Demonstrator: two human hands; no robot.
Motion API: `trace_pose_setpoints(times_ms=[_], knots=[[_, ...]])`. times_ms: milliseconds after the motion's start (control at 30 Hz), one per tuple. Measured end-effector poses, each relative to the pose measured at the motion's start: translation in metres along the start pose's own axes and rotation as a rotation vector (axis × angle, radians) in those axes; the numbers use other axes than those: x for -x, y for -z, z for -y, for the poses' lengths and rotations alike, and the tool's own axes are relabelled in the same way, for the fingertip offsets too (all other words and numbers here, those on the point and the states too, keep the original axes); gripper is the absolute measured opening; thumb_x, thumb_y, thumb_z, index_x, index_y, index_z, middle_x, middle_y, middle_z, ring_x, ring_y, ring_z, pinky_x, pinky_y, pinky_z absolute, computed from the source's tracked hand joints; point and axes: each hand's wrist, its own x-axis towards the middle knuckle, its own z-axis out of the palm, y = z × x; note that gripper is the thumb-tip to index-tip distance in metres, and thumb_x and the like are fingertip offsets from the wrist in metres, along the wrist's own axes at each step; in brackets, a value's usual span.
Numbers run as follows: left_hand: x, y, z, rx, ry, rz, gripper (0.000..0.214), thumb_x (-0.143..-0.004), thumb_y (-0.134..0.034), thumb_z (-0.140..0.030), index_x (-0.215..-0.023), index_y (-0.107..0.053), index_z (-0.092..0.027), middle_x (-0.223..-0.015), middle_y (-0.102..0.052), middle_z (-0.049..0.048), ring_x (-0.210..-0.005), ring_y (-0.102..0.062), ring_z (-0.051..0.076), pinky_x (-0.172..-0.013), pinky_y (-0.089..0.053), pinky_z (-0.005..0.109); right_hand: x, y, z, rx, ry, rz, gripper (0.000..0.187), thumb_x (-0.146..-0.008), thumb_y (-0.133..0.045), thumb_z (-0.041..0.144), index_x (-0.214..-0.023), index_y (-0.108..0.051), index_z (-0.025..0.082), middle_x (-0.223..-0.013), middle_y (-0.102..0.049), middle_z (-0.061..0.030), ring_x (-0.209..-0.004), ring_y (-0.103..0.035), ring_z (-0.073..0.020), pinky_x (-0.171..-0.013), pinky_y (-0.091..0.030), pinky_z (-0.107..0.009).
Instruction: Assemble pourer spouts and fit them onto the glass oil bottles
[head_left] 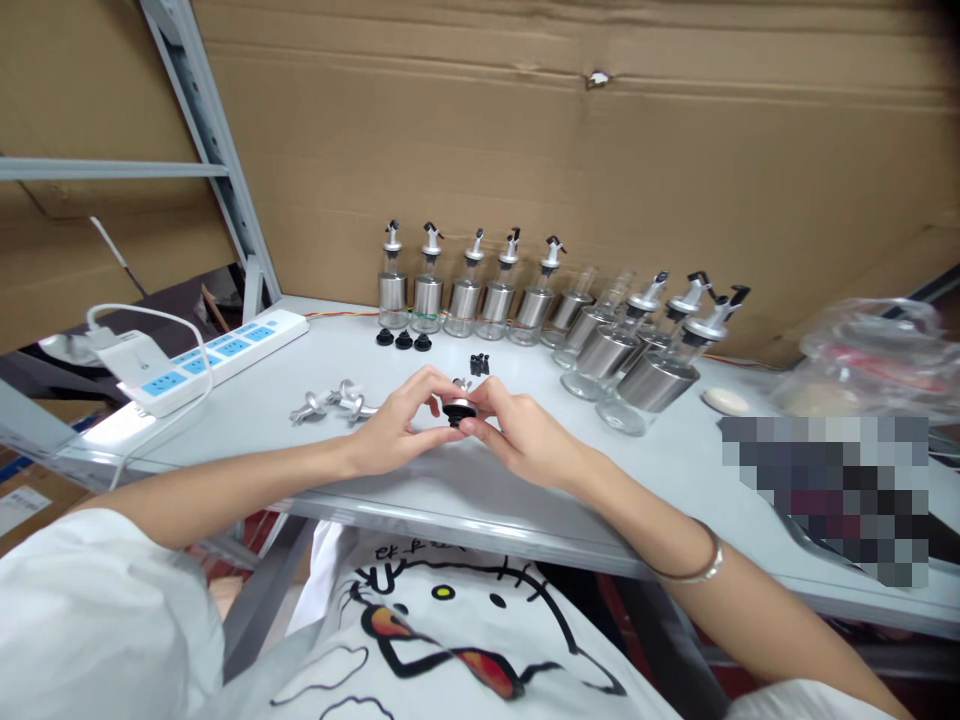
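Forearms angled inward over the table (442,498); the left hand (397,428) and right hand (525,430) pinch one pourer stopper (459,410) between thumbs and fingers, above the front half of the tabletop. The stopper shows a silver collar above a black ringed base, its sides partly covered by fingertips. Silver spouts (351,402) lie beside the left hand; black stoppers (403,341), small black pieces (480,364) and steel-sleeved bottles (498,303) stand beyond.

Head camera looks forward — down across the table (330,352).
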Motion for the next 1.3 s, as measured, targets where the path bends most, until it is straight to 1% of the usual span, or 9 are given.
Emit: trace_pose_setpoints(times_ms=[167, 267, 367, 500, 600, 767, 933, 1133, 1300], knots=[[0.001, -0.001, -0.002, -0.007, 0.06, 0.018, 0.026, -0.083, -0.062, -0.024, -0.108, -0.054, -0.024, -0.105, -0.048, 0.004, -0.092, -0.052, 0.016, -0.085, -0.049, 0.033, -0.003, 0.023, -0.021, 0.151, -0.031, -0.066, 0.022, -0.094, -0.037, 0.035, -0.086, -0.051, 0.02, -0.081, -0.068, -0.006, -0.073, -0.064, -0.0206, -0.066, -0.043, -0.03], [0.0, 0.001, -0.005, -0.063, 0.098, 0.017, 0.026, -0.082, -0.061, -0.022, -0.108, -0.057, -0.025, -0.105, -0.047, 0.0036, -0.081, -0.051, 0.012, -0.081, -0.05, 0.032, -0.006, 0.032, -0.05, 0.232, -0.145, -0.144, 0.014, -0.092, -0.039, 0.028, -0.094, -0.051, 0.02, -0.098, -0.067, -0.0089, -0.086, -0.062, -0.0219, -0.075, -0.044, -0.033], [-0.002, 0.001, -0.005, -0.108, 0.122, 0.039, 0.027, -0.083, -0.06, -0.02, -0.11, -0.058, -0.026, -0.109, -0.049, 0.0041, -0.08, -0.051, 0.012, -0.079, -0.05, 0.031, -0.007, 0.028, -0.081, 0.325, -0.213, -0.036, 0.012, -0.088, -0.044, 0.024, -0.098, -0.049, 0.018, -0.11, -0.062, -0.0146, -0.1, -0.058, -0.0256, -0.087, -0.043, -0.041], [-0.004, 0.0, -0.002, -0.087, 0.129, 0.12, 0.028, -0.086, -0.056, -0.016, -0.113, -0.058, -0.024, -0.119, -0.055, 0.0063, -0.1, -0.055, 0.016, -0.084, -0.048, 0.03, -0.01, 0.013, -0.1, 0.277, -0.262, 0.117, 0.013, -0.088, -0.046, 0.026, -0.098, -0.047, 0.018, -0.116, -0.058, -0.0159, -0.109, -0.055, -0.0253, -0.092, -0.043, -0.041], [-0.006, -0.002, 0.0, -0.055, 0.148, 0.133, 0.029, -0.086, -0.055, -0.014, -0.113, -0.058, -0.021, -0.117, -0.06, 0.0061, -0.106, -0.055, 0.017, -0.087, -0.047, 0.03, -0.012, 0.009, -0.101, 0.251, -0.279, 0.141, 0.012, -0.089, -0.046, 0.029, -0.096, -0.047, 0.019, -0.118, -0.059, -0.0143, -0.11, -0.055, -0.0244, -0.092, -0.042, -0.039], [-0.007, -0.001, 0.004, -0.007, 0.156, 0.101, 0.03, -0.084, -0.055, -0.012, -0.113, -0.058, -0.019, -0.116, -0.062, 0.0067, -0.108, -0.056, 0.017, -0.088, -0.047, 0.03, -0.011, 0.021, -0.096, 0.254, -0.306, 0.061, 0.005, -0.087, -0.044, 0.019, -0.09, -0.048, 0.02, -0.093, -0.068, -0.0066, -0.083, -0.062, -0.0197, -0.076, -0.044, -0.03], [-0.006, -0.003, 0.007, 0.065, 0.186, 0.103, 0.027, -0.083, -0.053, -0.01, -0.108, -0.06, -0.017, -0.115, -0.059, 0.0082, -0.102, -0.058, 0.016, -0.085, -0.049, 0.029, -0.008, 0.033, -0.094, 0.4, -0.327, 0.082, 0.01, -0.08, -0.052, 0.012, -0.087, -0.052, 0.019, -0.086, -0.067, -0.0048, -0.075, -0.059, -0.0177, -0.066, -0.039, -0.026], [-0.006, -0.004, 0.005, 0.133, 0.186, 0.104, 0.021, -0.082, -0.056, -0.013, -0.102, -0.061, -0.016, -0.111, -0.054, 0.008, -0.095, -0.059, 0.014, -0.086, -0.05, 0.029, -0.008, 0.03, -0.088, 0.654, -0.589, 0.12, 0.018, -0.082, -0.057, 0.034, -0.086, -0.061, 0.018, -0.094, -0.068, -0.0094, -0.08, -0.061, -0.0224, -0.059, -0.036, -0.028], [-0.006, -0.003, 0.004, 0.143, 0.222, 0.067, 0.014, -0.085, -0.054, -0.021, -0.095, -0.062, -0.016, -0.107, -0.053, 0.0072, -0.089, -0.059, 0.013, -0.082, -0.051, 0.029, -0.008, 0.027, -0.084, 0.665, -0.638, 0.14, 0.012, -0.081, -0.058, 0.027, -0.077, -0.066, 0.019, -0.086, -0.07, -0.0082, -0.08, -0.063, -0.0237, -0.058, -0.035, -0.029]])
